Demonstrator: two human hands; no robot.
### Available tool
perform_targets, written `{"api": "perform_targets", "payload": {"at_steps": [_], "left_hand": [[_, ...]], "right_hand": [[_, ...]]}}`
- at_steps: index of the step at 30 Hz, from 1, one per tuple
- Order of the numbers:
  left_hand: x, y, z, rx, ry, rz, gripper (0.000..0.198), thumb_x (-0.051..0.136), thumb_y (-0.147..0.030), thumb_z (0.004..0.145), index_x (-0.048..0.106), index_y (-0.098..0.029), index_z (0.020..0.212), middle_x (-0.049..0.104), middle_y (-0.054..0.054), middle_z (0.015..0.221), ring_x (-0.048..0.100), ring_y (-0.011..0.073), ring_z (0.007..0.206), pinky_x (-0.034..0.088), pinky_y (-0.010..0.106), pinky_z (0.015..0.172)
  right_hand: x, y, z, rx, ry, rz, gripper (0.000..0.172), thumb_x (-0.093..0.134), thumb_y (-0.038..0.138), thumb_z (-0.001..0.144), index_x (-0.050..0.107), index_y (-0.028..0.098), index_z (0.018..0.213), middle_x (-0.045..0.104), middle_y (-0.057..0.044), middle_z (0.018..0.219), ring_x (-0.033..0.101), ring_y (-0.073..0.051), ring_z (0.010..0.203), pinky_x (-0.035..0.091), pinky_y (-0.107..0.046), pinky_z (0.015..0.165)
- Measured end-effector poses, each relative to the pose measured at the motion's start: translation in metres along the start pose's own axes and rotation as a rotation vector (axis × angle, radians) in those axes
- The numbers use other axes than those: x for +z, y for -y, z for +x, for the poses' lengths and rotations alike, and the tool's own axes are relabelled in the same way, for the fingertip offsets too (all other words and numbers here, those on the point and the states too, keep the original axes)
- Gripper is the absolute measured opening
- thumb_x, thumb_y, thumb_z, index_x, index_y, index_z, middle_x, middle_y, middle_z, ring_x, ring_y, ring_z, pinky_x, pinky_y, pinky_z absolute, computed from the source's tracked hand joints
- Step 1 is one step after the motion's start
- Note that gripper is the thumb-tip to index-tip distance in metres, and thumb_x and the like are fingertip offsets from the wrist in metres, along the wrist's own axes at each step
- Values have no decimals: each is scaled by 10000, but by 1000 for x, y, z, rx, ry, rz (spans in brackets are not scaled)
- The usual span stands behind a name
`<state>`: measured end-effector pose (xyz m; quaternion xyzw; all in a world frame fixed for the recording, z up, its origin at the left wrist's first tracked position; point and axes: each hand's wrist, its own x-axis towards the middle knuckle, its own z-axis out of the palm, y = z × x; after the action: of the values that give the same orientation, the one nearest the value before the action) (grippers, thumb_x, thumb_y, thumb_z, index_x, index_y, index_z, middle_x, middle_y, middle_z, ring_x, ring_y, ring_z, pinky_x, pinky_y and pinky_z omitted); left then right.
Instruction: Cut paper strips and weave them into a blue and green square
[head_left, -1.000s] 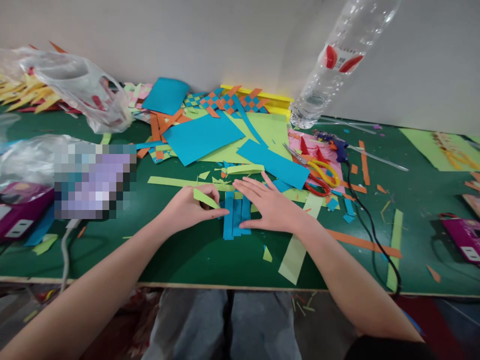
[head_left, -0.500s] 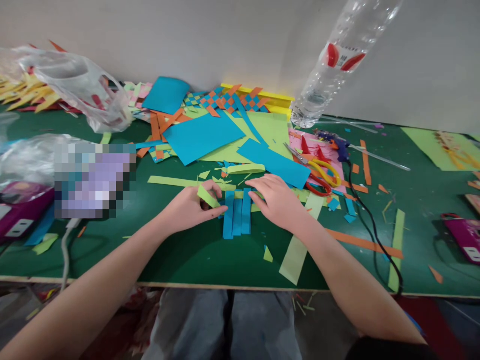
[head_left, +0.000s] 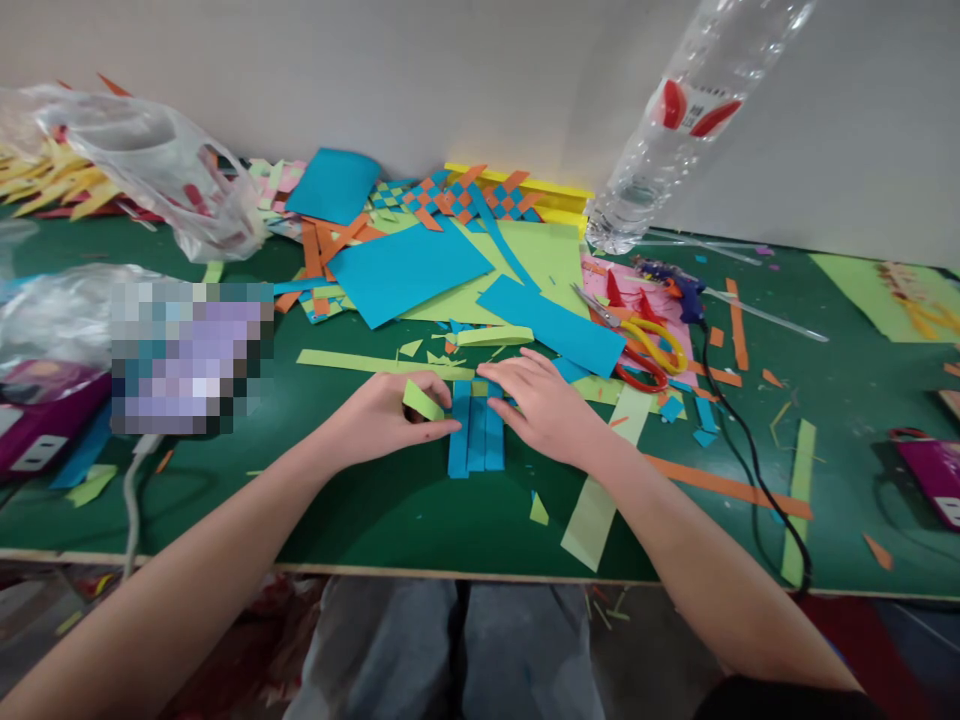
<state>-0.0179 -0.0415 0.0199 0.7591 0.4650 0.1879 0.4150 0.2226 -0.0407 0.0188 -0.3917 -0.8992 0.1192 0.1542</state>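
Note:
Three blue paper strips (head_left: 477, 452) lie side by side, upright to me, on the green tabletop, with a short piece of light green paper crossing near their far ends. My left hand (head_left: 367, 420) is at their left edge, thumb and fingers curved around a curled light green paper strip (head_left: 424, 402). Its thumb tip touches the leftmost blue strip. From the right, my right hand (head_left: 544, 412) reaches over the far end of the rightmost blue strip, fingers stretched and apart from the thumb, holding nothing visible. The hands partly hide where the strips cross.
Scissors (head_left: 651, 345) with red and yellow handles lie beyond my right hand, near a glue gun (head_left: 675, 285) with a black cord (head_left: 739, 440). A plastic bottle (head_left: 660, 150) stands behind. Blue sheets (head_left: 409, 270) and woven paper pieces (head_left: 457, 200) lie at the back. A blurred device (head_left: 199, 365) sits left.
My right hand has shifted left, its fingers now over the far end of the rightmost blue strip. My left hand has moved slightly right, still around the curled green strip.

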Motion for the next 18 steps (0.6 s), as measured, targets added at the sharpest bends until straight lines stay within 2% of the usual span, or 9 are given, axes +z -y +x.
{"api": "perform_targets", "payload": {"at_steps": [3,8,10,14,18], "left_hand": [[0,0,0,24,-13,-12,264,702,-425,756,614,-186,829,608,-34,664,509,75,511,410,185,478],[0,0,0,22,11,-52,265,712,-420,751,612,-177,789,587,-35,639,494,73,511,406,189,481],[0,0,-1,22,11,-53,290,726,-436,734,607,-178,795,603,-28,666,510,78,523,417,196,492],[-1,-1,-1,52,19,9,326,739,-451,722,581,-187,830,597,-43,653,511,81,535,422,202,515],[0,-2,-1,99,18,174,326,712,-461,755,594,-201,912,581,-60,644,492,77,533,391,206,527]], "right_hand": [[1,0,0,-52,18,6,365,392,308,980,507,187,1305,633,-96,1229,537,-231,1200,277,-502,1137],[-2,-1,-1,-122,-7,58,384,419,304,974,465,201,1341,602,-90,1271,507,-219,1229,233,-487,1151],[-3,-1,-1,-151,-16,65,391,486,394,948,510,195,1284,619,-87,1230,518,-222,1199,223,-472,1147],[-7,2,-3,-166,-15,20,487,584,584,837,611,184,1114,635,-83,1065,540,-237,1060,302,-435,1047],[-5,6,-4,-157,15,-42,568,567,647,811,616,176,1126,624,-96,1068,526,-252,1039,299,-441,1009]]}}
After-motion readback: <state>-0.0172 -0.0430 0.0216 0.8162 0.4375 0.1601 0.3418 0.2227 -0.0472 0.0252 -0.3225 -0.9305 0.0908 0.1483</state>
